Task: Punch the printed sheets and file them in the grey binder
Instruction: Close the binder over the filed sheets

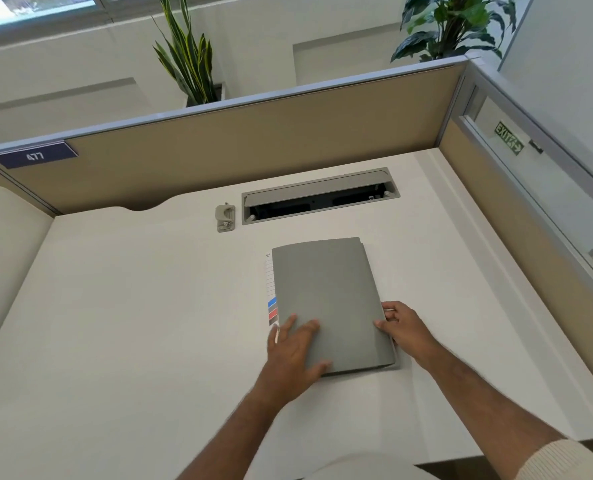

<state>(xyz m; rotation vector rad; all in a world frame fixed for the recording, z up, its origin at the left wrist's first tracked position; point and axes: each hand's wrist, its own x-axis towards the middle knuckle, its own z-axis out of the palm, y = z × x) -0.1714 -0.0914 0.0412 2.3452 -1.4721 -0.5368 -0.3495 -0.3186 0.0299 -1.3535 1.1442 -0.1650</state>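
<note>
The grey binder (pixel 326 292) lies closed and flat on the white desk (pixel 132 323). A printed sheet (pixel 271 292) with blue, red and dark colour bars sticks out from under its left edge. My left hand (pixel 293 348) rests flat on the binder's near left corner, fingers spread. At the binder's right edge, my right hand (pixel 404 329) curls its fingers around the cover. A small grey hole punch (pixel 225 217) stands farther back, apart from both hands.
A grey cable hatch (pixel 319 195) with its lid ajar is set into the desk behind the binder. Beige partition walls (pixel 253 140) close off the back and right sides. Plants stand beyond the partition.
</note>
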